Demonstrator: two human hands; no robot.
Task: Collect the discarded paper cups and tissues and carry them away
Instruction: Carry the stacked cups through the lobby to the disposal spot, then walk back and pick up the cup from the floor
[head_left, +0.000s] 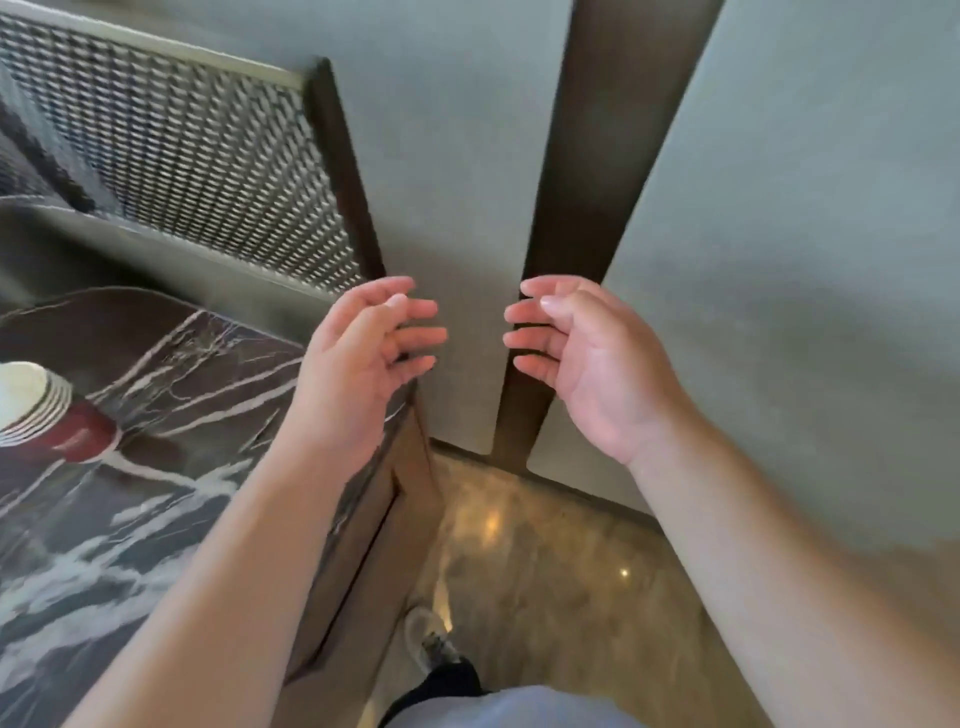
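The stack of paper cups is lying on its side on the dark marble tabletop, way over at the left edge of the view. Its long axis is running roughly left to right, with the white rims facing left and the red base of the outermost cup pointing right, toward the tabletop's corner. Part of the stack is getting cut off by the frame, so I can't tell how many cups are in there. I can't make out any tissues.

Both arms are reaching forward, bare, with nothing in them. The left hand is hovering above the tabletop's right corner, palm turned inward, fingers loosely curled and pointing right. The right hand is mirroring it out past the tabletop, over the wall side, palm facing left, fingers relaxed and slightly bent. The two are sitting apart, fingertips facing each other across a gap, and neither one is touching anything.

Room-wise: the tabletop's right edge is dropping off to a strip of shiny tan floor, where a shoe is showing. Beyond that a grey-green wall with a dark wooden post is closing things in. A woven mesh panel is standing behind the tabletop.
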